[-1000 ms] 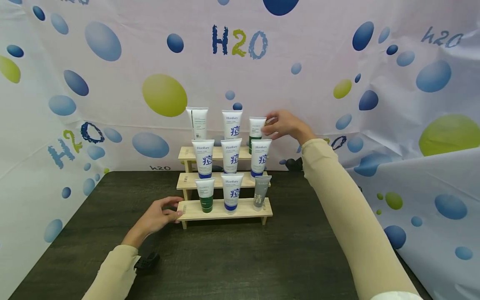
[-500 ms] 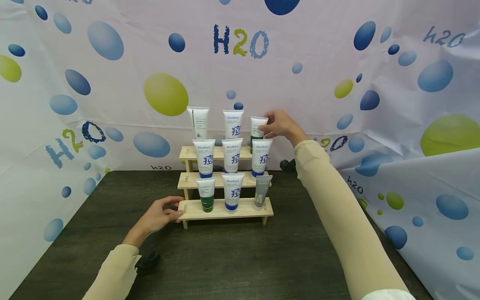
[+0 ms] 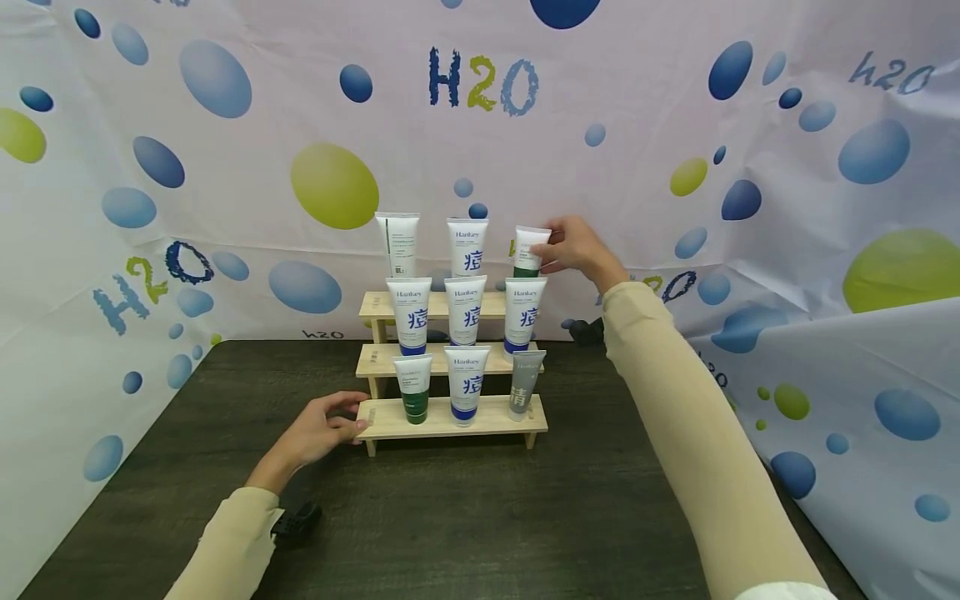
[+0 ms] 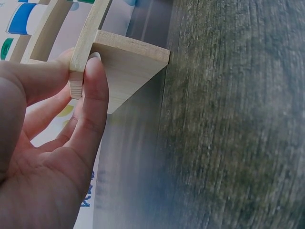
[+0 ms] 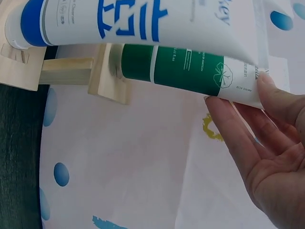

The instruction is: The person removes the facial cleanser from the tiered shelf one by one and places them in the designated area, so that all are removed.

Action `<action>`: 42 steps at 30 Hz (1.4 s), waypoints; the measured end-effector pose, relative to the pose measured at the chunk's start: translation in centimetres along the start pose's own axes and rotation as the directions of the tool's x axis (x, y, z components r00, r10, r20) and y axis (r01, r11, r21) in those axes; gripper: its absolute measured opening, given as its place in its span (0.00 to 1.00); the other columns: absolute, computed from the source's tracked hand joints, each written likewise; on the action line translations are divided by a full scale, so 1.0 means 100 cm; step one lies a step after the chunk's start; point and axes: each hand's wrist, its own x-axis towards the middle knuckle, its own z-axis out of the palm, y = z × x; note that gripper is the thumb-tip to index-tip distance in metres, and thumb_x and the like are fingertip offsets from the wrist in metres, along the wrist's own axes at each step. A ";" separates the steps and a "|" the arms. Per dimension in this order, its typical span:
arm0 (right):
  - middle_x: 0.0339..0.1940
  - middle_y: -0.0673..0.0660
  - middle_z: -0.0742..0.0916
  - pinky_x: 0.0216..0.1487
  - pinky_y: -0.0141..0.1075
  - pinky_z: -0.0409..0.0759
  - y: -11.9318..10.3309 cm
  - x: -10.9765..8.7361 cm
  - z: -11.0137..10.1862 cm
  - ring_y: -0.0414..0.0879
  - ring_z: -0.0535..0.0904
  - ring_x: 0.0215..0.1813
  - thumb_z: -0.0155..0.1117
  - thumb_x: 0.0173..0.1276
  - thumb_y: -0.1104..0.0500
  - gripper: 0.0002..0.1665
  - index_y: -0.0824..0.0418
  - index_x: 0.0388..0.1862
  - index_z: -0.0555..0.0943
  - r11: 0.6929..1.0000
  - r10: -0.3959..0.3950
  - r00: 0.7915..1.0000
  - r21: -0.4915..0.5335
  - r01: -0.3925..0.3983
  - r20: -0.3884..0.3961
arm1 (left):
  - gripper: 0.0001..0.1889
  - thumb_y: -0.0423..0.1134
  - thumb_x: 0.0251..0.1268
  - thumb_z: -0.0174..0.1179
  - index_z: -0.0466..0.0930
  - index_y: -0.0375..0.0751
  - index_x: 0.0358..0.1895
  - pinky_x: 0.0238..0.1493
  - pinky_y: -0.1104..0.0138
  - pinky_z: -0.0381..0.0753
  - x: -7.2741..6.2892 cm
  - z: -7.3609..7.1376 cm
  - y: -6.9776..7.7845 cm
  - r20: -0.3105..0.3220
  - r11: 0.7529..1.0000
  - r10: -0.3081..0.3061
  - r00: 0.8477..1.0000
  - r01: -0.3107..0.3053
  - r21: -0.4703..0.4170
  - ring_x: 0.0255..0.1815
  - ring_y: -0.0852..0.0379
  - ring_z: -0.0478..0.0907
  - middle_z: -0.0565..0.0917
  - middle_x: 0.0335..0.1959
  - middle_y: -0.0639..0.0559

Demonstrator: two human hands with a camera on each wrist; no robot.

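Observation:
My right hand (image 3: 577, 248) pinches the upper part of a white and green squeeze tube (image 3: 531, 250) at the right of the top step. In the right wrist view the green end of this tube (image 5: 186, 69) is close by the end of the top plank, partly behind a white and blue tube (image 5: 143, 21). My left hand (image 3: 318, 433) grips the left end of the bottom plank of a three-step wooden stand (image 3: 480, 423). The left wrist view shows thumb and fingers on both faces of that plank (image 4: 88, 52).
Two white tubes, one with green print (image 3: 401, 246) and one with blue print (image 3: 468, 248), stand on the top step. Three white and blue tubes (image 3: 466, 310) line the middle step. Below are a green and white tube (image 3: 413, 387), another blue-printed one (image 3: 466, 383) and a grey tube (image 3: 525, 383).
My right hand has closed on the white and green tube and shifted it right and slightly up. The left hand stays at the stand's end.

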 end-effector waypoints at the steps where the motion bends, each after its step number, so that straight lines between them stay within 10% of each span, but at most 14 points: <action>1: 0.59 0.74 0.82 0.60 0.55 0.82 0.001 -0.001 -0.002 0.66 0.85 0.57 0.61 0.77 0.66 0.21 0.75 0.64 0.74 1.000 -0.002 1.000 0.005 0.002 -0.001 | 0.31 0.35 0.73 0.64 0.66 0.29 0.74 0.46 0.58 0.85 0.000 0.000 0.000 -0.001 1.000 -0.001 1.000 0.001 -0.002 0.46 0.51 0.88 0.72 0.66 0.27; 21: 0.58 0.66 0.81 0.52 0.41 0.88 0.014 -0.023 -0.040 0.42 0.85 0.41 0.61 0.78 0.58 0.26 0.70 0.69 0.73 0.996 -0.001 0.998 0.094 0.007 -0.068 | 0.31 0.35 0.73 0.64 0.66 0.30 0.74 0.47 0.58 0.84 0.004 -0.004 0.004 0.006 1.000 0.000 1.000 0.000 0.005 0.46 0.52 0.88 0.72 0.66 0.27; 42: 0.57 0.68 0.82 0.47 0.40 0.89 0.046 -0.044 -0.048 0.43 0.85 0.40 0.62 0.78 0.56 0.27 0.73 0.68 0.73 0.996 -0.003 0.999 0.088 0.007 -0.046 | 0.30 0.36 0.72 0.65 0.68 0.33 0.73 0.47 0.60 0.83 -0.003 0.003 0.000 -0.001 0.999 -0.043 0.999 0.043 -0.023 0.49 0.51 0.87 0.74 0.63 0.32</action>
